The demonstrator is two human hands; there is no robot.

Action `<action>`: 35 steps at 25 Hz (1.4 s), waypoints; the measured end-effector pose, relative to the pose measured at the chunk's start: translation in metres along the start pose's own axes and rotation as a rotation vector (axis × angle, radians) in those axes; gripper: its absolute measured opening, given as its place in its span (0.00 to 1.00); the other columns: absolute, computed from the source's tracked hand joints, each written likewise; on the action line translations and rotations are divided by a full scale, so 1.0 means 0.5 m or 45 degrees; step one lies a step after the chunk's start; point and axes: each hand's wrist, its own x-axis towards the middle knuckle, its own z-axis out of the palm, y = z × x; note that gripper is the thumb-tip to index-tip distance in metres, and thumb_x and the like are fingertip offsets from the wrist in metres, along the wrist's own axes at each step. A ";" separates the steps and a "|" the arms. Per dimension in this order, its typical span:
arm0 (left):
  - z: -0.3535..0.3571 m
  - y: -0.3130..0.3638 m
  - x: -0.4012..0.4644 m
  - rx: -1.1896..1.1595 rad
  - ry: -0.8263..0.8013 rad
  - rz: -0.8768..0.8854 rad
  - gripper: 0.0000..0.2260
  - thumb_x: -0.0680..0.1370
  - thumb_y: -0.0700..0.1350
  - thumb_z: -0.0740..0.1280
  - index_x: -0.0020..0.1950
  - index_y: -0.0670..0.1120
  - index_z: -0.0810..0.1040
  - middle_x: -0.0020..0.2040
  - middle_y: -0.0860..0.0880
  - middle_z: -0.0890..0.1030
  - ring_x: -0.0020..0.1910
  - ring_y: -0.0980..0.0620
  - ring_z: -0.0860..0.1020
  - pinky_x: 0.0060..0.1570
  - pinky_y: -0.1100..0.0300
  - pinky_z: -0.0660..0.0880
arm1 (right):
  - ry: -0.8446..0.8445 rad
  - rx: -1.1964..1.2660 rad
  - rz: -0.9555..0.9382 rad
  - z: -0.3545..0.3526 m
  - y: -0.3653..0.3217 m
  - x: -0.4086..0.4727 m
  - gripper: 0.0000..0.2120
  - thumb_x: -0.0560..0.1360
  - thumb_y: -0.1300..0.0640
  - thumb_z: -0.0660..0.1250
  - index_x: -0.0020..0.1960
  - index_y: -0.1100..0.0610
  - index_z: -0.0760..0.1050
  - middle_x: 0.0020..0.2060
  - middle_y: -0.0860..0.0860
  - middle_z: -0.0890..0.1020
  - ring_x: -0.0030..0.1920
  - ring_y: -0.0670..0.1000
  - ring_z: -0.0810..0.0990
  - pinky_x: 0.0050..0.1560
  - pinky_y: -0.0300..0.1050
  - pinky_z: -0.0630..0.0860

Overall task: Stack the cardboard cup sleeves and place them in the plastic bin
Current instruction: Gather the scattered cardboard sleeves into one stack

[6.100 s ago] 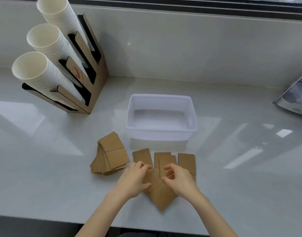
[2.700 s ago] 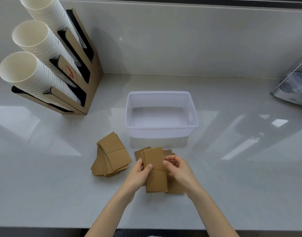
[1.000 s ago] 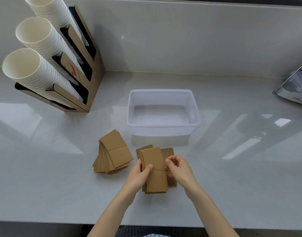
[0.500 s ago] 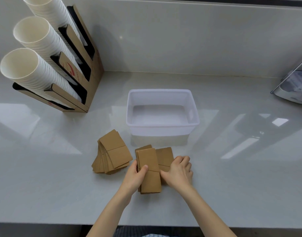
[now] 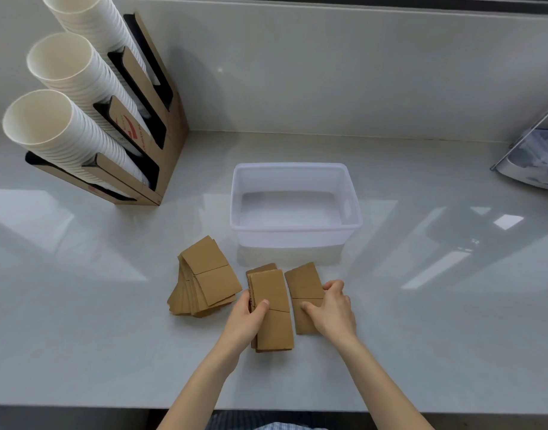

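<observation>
Head view, pale glossy bench (image 5: 421, 321). Left hand (image 5: 243, 324), lower centre of frame: grip clamped on a small stack of flattened cardboard sleeves (image 5: 271, 308), thumb on the top face, fingers hidden under the left edge; whether the stack touches the bench cannot be told. Right hand (image 5: 331, 308), just right of it: palm down on a single flat sleeve (image 5: 303, 285) lying on the bench, fingers curled over its right edge, thumb on its face; grip not visibly clamped, cannot tell if it holds the sleeve or only presses it. Single sleeve sits just beside the held stack, edges close. A larger fanned pile of sleeves (image 5: 204, 279) lies left of centre, apart from both hands. White plastic bin (image 5: 294, 235) stands above the hands at frame centre, nothing visible inside. Upper left: cardboard dispenser (image 5: 161, 119) holding three tilted columns of white paper cups (image 5: 64, 131).
</observation>
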 end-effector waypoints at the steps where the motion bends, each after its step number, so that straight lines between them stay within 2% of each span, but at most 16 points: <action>1: 0.000 0.000 0.000 0.000 -0.004 0.001 0.08 0.78 0.43 0.58 0.57 0.51 0.67 0.46 0.58 0.74 0.45 0.62 0.74 0.37 0.69 0.70 | -0.019 0.043 0.010 -0.004 0.003 0.002 0.23 0.73 0.53 0.65 0.63 0.58 0.61 0.63 0.55 0.73 0.63 0.55 0.71 0.53 0.47 0.70; 3: -0.001 0.001 -0.001 0.004 -0.009 0.004 0.08 0.79 0.43 0.58 0.57 0.51 0.67 0.46 0.59 0.74 0.44 0.62 0.73 0.37 0.69 0.70 | -0.043 0.146 0.011 -0.012 0.008 0.004 0.20 0.76 0.56 0.62 0.65 0.58 0.63 0.63 0.55 0.75 0.61 0.55 0.74 0.52 0.45 0.71; 7: -0.002 0.000 -0.003 -0.005 -0.011 0.006 0.08 0.79 0.43 0.57 0.57 0.51 0.67 0.46 0.59 0.74 0.45 0.62 0.73 0.38 0.69 0.70 | -0.040 0.464 -0.004 -0.041 0.011 0.003 0.15 0.77 0.59 0.60 0.62 0.61 0.72 0.58 0.57 0.79 0.55 0.53 0.76 0.53 0.42 0.71; 10: -0.001 -0.001 -0.004 -0.043 0.013 -0.011 0.07 0.79 0.43 0.57 0.55 0.51 0.68 0.46 0.58 0.75 0.45 0.61 0.74 0.38 0.67 0.70 | -0.062 0.724 -0.043 -0.059 0.004 -0.004 0.13 0.77 0.58 0.60 0.59 0.59 0.74 0.54 0.55 0.81 0.54 0.52 0.78 0.57 0.46 0.76; 13: 0.001 -0.001 -0.003 -0.064 0.030 -0.032 0.07 0.78 0.43 0.57 0.56 0.49 0.70 0.48 0.54 0.76 0.48 0.56 0.75 0.43 0.62 0.73 | -0.175 0.865 -0.120 -0.070 -0.008 -0.018 0.08 0.77 0.60 0.60 0.54 0.57 0.75 0.45 0.50 0.81 0.45 0.46 0.79 0.47 0.39 0.76; 17: 0.001 0.000 -0.003 -0.119 0.020 -0.046 0.07 0.79 0.45 0.57 0.56 0.51 0.69 0.53 0.52 0.77 0.55 0.50 0.75 0.58 0.53 0.73 | -0.278 0.734 -0.153 -0.056 -0.013 -0.029 0.07 0.75 0.59 0.63 0.52 0.58 0.75 0.42 0.50 0.80 0.43 0.48 0.78 0.39 0.37 0.73; 19: 0.000 0.000 -0.004 -0.151 -0.008 -0.039 0.09 0.79 0.46 0.58 0.58 0.51 0.69 0.56 0.51 0.77 0.58 0.49 0.75 0.62 0.50 0.72 | -0.295 0.652 -0.149 -0.043 -0.013 -0.033 0.06 0.75 0.58 0.64 0.51 0.58 0.75 0.41 0.51 0.79 0.43 0.49 0.78 0.36 0.35 0.73; 21: 0.001 -0.004 -0.004 -0.138 -0.032 -0.001 0.11 0.77 0.48 0.60 0.59 0.50 0.69 0.56 0.50 0.77 0.57 0.50 0.76 0.60 0.50 0.74 | -0.327 0.594 -0.170 -0.031 -0.015 -0.039 0.06 0.74 0.57 0.65 0.50 0.57 0.74 0.40 0.51 0.78 0.41 0.48 0.77 0.34 0.34 0.73; 24: 0.001 -0.008 -0.010 -0.084 -0.027 0.049 0.11 0.77 0.46 0.61 0.59 0.50 0.68 0.52 0.52 0.77 0.52 0.53 0.76 0.49 0.62 0.75 | -0.351 0.481 -0.232 -0.017 -0.020 -0.044 0.07 0.74 0.55 0.65 0.50 0.56 0.75 0.37 0.47 0.76 0.41 0.48 0.76 0.37 0.35 0.74; 27: -0.002 -0.011 -0.016 -0.073 -0.002 0.032 0.10 0.77 0.44 0.61 0.58 0.51 0.67 0.50 0.54 0.76 0.50 0.55 0.75 0.44 0.66 0.73 | -0.329 0.432 -0.215 -0.009 -0.018 -0.037 0.07 0.76 0.53 0.61 0.49 0.55 0.75 0.37 0.46 0.77 0.40 0.47 0.77 0.38 0.36 0.72; 28: -0.006 -0.011 -0.018 -0.083 0.014 0.032 0.10 0.77 0.44 0.61 0.58 0.51 0.67 0.49 0.55 0.75 0.49 0.55 0.75 0.44 0.66 0.73 | -0.299 0.409 -0.196 -0.004 -0.017 -0.033 0.08 0.76 0.52 0.60 0.49 0.55 0.75 0.38 0.48 0.79 0.41 0.48 0.78 0.39 0.37 0.73; 31: -0.018 -0.002 -0.021 -0.106 0.072 0.052 0.09 0.77 0.44 0.62 0.56 0.50 0.68 0.49 0.56 0.76 0.48 0.58 0.75 0.44 0.67 0.72 | -0.177 0.222 -0.172 0.011 -0.012 -0.020 0.12 0.75 0.50 0.61 0.54 0.56 0.76 0.46 0.50 0.80 0.49 0.51 0.78 0.50 0.44 0.75; 35: -0.046 0.012 -0.026 -0.115 0.144 0.083 0.09 0.77 0.45 0.62 0.56 0.50 0.69 0.48 0.56 0.76 0.48 0.58 0.75 0.44 0.67 0.72 | -0.135 0.019 -0.223 0.029 -0.037 -0.019 0.19 0.74 0.45 0.62 0.60 0.55 0.72 0.56 0.51 0.77 0.57 0.52 0.76 0.54 0.47 0.73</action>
